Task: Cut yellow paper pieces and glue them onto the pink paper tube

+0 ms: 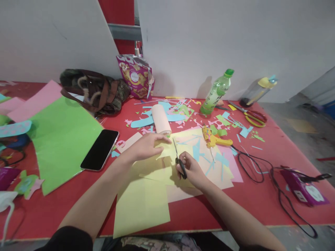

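Observation:
A pair of black-handled scissors point(181, 167) is in my right hand point(192, 170), its fingers wrapped round the handles. The blades point away from me, above pale yellow paper. My left hand point(146, 144) hovers over or rests on that paper, fingers stretched out, thumb apart from the index finger. Just beyond its fingertips is the near end of a pale pink paper-covered cylinder point(160, 119), with a bit of green at that end. Yellow paper sheets point(142, 205) lie under and in front of my hands. I cannot tell whether my left fingertips touch the cylinder.
A yellow glue gun point(213, 137) with a black cord lies right of the papers. A green-capped bottle point(217, 92) and red-and-yellow-handled scissors point(252, 116) are behind it. Left are a phone point(99, 150), green sheet point(62, 139), bag point(94, 91) and snack pouch point(136, 76). Paper scraps lie about.

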The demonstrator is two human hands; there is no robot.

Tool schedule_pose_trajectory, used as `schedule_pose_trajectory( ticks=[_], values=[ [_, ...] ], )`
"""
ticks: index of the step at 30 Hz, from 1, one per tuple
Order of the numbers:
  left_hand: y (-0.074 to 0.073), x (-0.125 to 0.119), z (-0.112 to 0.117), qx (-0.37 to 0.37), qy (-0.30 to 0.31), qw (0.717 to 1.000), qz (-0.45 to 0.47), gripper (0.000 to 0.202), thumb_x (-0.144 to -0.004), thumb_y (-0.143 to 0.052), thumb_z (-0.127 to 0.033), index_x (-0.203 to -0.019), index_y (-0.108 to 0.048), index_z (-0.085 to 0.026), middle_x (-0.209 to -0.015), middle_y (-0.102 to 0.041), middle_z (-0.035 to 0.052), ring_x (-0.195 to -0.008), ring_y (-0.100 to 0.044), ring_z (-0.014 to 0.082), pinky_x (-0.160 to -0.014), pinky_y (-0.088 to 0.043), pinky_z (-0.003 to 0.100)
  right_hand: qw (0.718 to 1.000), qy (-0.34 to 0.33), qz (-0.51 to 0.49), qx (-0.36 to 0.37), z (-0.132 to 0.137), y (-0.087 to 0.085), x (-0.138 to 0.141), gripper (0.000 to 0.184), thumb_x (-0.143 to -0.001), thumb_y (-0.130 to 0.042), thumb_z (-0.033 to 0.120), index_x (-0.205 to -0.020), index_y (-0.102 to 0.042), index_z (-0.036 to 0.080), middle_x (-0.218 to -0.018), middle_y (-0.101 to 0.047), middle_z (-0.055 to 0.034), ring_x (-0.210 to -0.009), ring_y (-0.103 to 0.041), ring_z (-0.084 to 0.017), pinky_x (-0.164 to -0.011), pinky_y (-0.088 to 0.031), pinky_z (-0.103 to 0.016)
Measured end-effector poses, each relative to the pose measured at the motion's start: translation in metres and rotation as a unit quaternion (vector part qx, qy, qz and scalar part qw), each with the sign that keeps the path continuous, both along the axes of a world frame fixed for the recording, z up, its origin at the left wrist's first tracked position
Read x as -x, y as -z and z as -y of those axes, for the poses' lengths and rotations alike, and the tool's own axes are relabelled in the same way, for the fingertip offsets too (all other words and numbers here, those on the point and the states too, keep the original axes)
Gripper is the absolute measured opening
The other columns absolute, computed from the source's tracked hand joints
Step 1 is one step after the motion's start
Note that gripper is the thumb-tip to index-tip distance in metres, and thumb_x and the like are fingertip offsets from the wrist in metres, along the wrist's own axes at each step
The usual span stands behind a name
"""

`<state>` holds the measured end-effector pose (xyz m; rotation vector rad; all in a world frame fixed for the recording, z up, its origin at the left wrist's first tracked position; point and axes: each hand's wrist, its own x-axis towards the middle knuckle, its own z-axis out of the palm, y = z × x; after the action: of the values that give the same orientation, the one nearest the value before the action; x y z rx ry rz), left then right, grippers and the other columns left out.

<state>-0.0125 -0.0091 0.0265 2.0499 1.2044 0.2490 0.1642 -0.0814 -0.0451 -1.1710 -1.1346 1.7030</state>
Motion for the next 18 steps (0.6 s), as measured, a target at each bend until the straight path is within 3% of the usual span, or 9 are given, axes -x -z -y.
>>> schedule_pose_trajectory(
  ticks=[8,18],
  values=[
    [-0.0016,0.0004,-0.0007,0.024,0.005,1.0,0.006,0.038,-0.067,-0.048,-0.007,-0.1,-0.063,-0.018,-0.091,-0.064,0.0032,-0.089,-0.058,0.0164,-0.076,-0.043,0.022,0.999,-0.033,-0.039,-0.017,0.0004,-0.0025,-0.0041,0.044,-0.065,-0.059,0.055,-0.076,-0.033,0.022,-0.055,-0.045,0.0097,-0.044,-0.046,-0.007,-0.043,-0.031,-0.02],
    [-0.0013,0.0009,0.0,0.017,0.041,0.999,0.02,0.035,-0.067,-0.048,-0.008,-0.097,-0.063,-0.017,-0.087,-0.065,0.0033,-0.082,-0.059,0.0163,-0.075,-0.043,0.025,0.996,-0.065,-0.049,-0.031,0.0004,-0.004,-0.0057,0.043,-0.069,-0.054,0.058,-0.078,-0.031,0.023,-0.056,-0.048,0.007,-0.046,-0.043,-0.009,-0.047,-0.029,-0.023]
  ],
)
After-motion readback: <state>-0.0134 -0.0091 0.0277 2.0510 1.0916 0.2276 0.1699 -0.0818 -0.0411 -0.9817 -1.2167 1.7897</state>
